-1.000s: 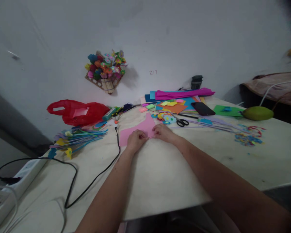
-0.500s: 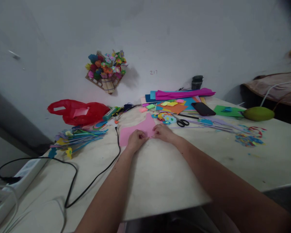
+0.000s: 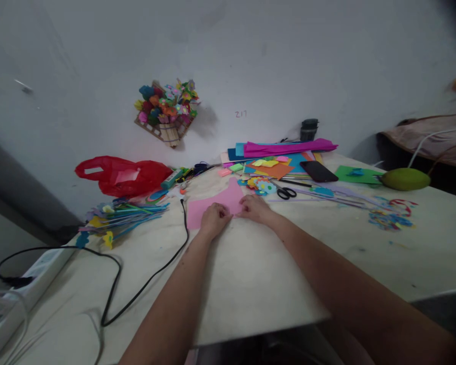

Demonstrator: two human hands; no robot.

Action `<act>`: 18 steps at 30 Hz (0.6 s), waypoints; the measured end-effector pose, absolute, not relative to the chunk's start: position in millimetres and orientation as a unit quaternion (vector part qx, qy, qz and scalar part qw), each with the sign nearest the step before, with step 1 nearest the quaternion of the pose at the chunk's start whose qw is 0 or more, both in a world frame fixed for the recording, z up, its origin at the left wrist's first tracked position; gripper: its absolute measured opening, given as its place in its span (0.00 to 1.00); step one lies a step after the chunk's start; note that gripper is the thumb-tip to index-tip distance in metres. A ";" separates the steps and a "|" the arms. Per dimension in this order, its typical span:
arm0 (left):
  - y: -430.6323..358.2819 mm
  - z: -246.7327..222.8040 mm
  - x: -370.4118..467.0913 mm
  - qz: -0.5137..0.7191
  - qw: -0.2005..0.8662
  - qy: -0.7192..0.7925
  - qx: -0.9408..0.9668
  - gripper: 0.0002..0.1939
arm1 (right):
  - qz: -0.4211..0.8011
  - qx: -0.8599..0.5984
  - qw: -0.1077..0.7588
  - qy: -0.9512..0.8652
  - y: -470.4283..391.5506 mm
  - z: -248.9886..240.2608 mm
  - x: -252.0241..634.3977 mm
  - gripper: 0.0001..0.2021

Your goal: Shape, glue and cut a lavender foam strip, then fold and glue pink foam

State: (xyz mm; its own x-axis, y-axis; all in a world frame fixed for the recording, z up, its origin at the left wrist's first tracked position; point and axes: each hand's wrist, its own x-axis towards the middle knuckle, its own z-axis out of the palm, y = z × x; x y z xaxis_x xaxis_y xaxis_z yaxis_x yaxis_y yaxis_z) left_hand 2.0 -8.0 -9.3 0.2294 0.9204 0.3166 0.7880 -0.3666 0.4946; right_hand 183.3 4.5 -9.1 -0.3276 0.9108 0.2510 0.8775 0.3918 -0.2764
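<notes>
A pink sheet of paper (image 3: 201, 212) with a cut, uneven outline lies flat on the pale table. My left hand (image 3: 216, 219) rests on its near edge, fingers bent and pinched on the paper. Close by on the right, my right hand (image 3: 254, 208) pinches the right part of the same edge. The fingertips of both hands are a small gap apart. Behind my right hand lie black-handled scissors (image 3: 286, 192) and several paper flowers (image 3: 264, 185).
A red plastic bag (image 3: 137, 177) and a bundle of paper flowers (image 3: 137, 218) are at the left. A black cable (image 3: 152, 278) curves nearby. Coloured sheets (image 3: 289, 148), a phone (image 3: 319, 171), a green object (image 3: 406, 179) and paper scraps (image 3: 389, 219) lie at the back and right.
Both hands keep their hold on the pink sheet. My left hand has shifted very slightly; nothing else has visibly moved.
</notes>
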 end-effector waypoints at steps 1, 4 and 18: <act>-7.7 -8.7 2.5 0.278 0.108 0.551 0.779 0.08 | 0.046 -0.554 0.183 -0.811 3.8 -8.1 182.7 0.14; -7.2 -7.3 3.7 0.253 0.090 0.554 0.788 0.09 | 0.047 -0.563 0.176 -0.806 2.1 -6.1 181.4 0.15; -15.8 -8.8 9.4 0.206 0.003 0.588 0.783 0.25 | 0.036 -0.580 0.123 -0.804 -2.4 4.9 176.2 0.16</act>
State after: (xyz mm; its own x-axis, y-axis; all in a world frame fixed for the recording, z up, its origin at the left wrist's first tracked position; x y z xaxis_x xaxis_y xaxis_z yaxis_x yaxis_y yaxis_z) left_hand 9.4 -15.8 -8.8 0.2247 0.9208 0.3189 0.9187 -0.3093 0.2456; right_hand 176.2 -2.4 4.9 -0.2964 0.9422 0.1564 0.9242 0.3243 -0.2018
